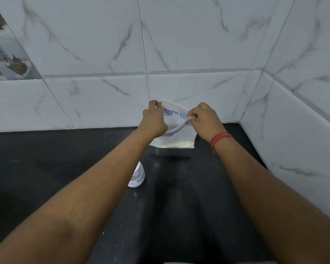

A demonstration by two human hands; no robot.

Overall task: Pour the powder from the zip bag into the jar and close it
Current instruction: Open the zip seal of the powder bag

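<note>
A clear zip bag [177, 138] with blue print hangs upright above the black counter, a little white powder settled along its bottom edge. My left hand [154, 119] pinches the far side of its top rim. My right hand [206, 121] pinches the near side, and the mouth gapes between them. A small clear jar [138, 177] with a handwritten white label stands on the counter nearer me, partly hidden under my left forearm. Its top is covered by the arm, so no lid shows.
The black counter [46, 168] meets white marble-pattern wall tiles [103, 92] at the back and on the right, forming a corner [242, 121]. A red thread band [219, 139] circles my right wrist. A patterned tile strip [8, 60] runs at the upper left.
</note>
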